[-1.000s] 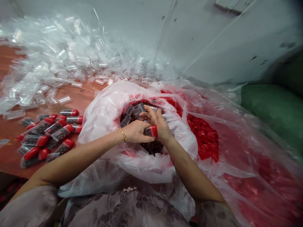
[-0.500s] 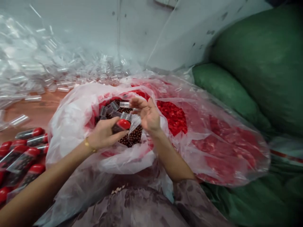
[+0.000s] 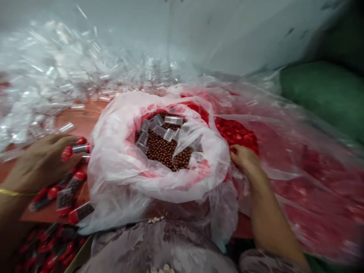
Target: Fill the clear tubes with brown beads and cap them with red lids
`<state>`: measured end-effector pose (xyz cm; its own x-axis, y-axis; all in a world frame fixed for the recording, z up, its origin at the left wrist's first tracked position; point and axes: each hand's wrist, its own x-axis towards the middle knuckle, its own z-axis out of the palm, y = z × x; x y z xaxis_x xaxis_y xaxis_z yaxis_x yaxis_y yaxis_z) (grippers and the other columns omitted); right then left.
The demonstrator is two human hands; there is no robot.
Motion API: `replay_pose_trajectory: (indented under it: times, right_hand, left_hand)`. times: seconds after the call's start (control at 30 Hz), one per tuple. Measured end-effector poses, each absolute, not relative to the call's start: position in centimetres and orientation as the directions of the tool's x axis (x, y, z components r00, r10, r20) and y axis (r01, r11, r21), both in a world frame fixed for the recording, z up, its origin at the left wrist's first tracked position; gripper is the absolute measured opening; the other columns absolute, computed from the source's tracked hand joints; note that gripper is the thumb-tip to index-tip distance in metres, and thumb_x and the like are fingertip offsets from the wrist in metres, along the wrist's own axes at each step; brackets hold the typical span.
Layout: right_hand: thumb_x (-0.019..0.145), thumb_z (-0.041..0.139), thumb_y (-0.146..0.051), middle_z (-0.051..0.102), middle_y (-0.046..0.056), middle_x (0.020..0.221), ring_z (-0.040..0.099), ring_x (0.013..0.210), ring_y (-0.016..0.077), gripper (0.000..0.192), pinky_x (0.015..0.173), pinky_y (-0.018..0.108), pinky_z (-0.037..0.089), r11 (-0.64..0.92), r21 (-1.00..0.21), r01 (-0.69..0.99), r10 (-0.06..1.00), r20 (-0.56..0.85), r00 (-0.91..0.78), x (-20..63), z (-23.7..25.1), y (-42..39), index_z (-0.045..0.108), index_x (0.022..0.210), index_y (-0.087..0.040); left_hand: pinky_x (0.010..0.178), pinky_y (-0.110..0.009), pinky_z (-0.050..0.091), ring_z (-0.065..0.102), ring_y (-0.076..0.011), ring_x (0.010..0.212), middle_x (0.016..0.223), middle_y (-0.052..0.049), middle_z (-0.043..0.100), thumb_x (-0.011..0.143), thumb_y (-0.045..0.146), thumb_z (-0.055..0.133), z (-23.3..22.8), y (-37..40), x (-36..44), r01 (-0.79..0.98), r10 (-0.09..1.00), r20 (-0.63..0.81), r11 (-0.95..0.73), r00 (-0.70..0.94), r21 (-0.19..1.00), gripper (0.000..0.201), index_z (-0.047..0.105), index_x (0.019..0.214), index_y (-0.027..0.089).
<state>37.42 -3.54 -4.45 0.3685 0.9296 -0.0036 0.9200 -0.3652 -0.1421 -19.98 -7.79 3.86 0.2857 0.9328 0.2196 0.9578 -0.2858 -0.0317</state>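
head view | left hand [image 3: 42,161] stretched out flat over the capped tubes [image 3: 69,182] on the table [image 3: 85,121], fingers blurry so can't tell the grip | right hand [image 3: 241,157] curled into the red caps [image 3: 236,132] bag, probably grabbing one | beads [image 3: 165,149] bag sits between, handy

Brown beads [image 3: 166,151], red caps [image 3: 236,132], clear tubes [image 3: 173,120], green sack [image 3: 324,94], gold bracelet [image 3: 11,192]
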Motion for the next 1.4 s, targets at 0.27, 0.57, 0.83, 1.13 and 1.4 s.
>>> replay_pose_trajectory:
  times: [0.27,0.57,0.83,1.13,1.4]
  right_hand:
    - [0.074,0.062,-0.026,0.047,0.002,0.055,0.042,0.050,0.0193,0.007,0.060,0.038,0.033,-0.292,-0.530,0.796,0.805,0.314,0.504,36.8,-2.6,-3.5,0.061,0.080,-0.028]
    - [0.074,0.064,-0.039,0.067,0.005,0.083,0.058,0.067,0.0163,0.027,0.062,0.032,0.047,0.235,-0.794,0.560,0.828,0.465,0.312,24.5,0.9,-4.8,0.065,0.095,-0.021]
    - [0.077,0.063,-0.034,0.069,0.001,0.080,0.062,0.070,0.0142,0.020,0.067,0.028,0.052,0.326,-0.851,0.411,0.921,0.385,0.067,20.0,-1.8,-3.7,0.068,0.091,-0.021]
    - [0.075,0.063,-0.032,0.069,0.001,0.078,0.063,0.068,0.0136,0.023,0.063,0.027,0.052,0.299,-0.881,0.367,0.924,0.363,0.119,20.7,-1.8,-3.6,0.067,0.092,-0.017]
    - [0.075,0.064,-0.036,0.067,0.000,0.076,0.060,0.066,0.0129,0.025,0.059,0.026,0.050,0.277,-0.900,0.337,0.929,0.340,0.145,20.9,-2.1,-3.4,0.067,0.093,-0.017]
  left_hand:
    - [0.072,-0.031,0.042,0.057,-0.0186,0.080,0.085,-0.009,0.065,0.087,0.014,0.042,4.1,-3.0,-6.3,0.722,0.721,0.051,-0.685,0.691,-0.100,0.022,0.064,0.089,0.015]
    - [0.068,-0.030,0.036,0.057,-0.0210,0.083,0.089,-0.010,0.066,0.077,0.010,0.057,-0.1,6.0,-3.2,0.447,0.470,-0.123,-0.877,0.874,-0.177,0.012,0.067,0.078,0.016]
    - [0.072,-0.031,0.036,0.059,-0.0191,0.083,0.079,-0.008,0.067,0.079,0.007,0.054,-1.2,6.0,-2.0,0.420,0.423,-0.123,-0.906,0.898,-0.052,0.017,0.066,0.072,0.016]
    - [0.064,-0.030,0.038,0.062,-0.0189,0.074,0.073,-0.009,0.070,0.074,0.002,0.055,-2.4,2.1,2.4,0.143,0.179,-0.348,-0.982,0.920,-0.126,0.022,0.068,0.063,0.016]
    - [0.070,-0.016,0.043,0.065,-0.0099,0.080,0.091,0.002,0.073,0.078,0.014,0.061,-2.6,3.4,-0.1,0.306,0.183,-0.253,-0.714,0.950,0.630,0.026,0.070,0.099,0.024]
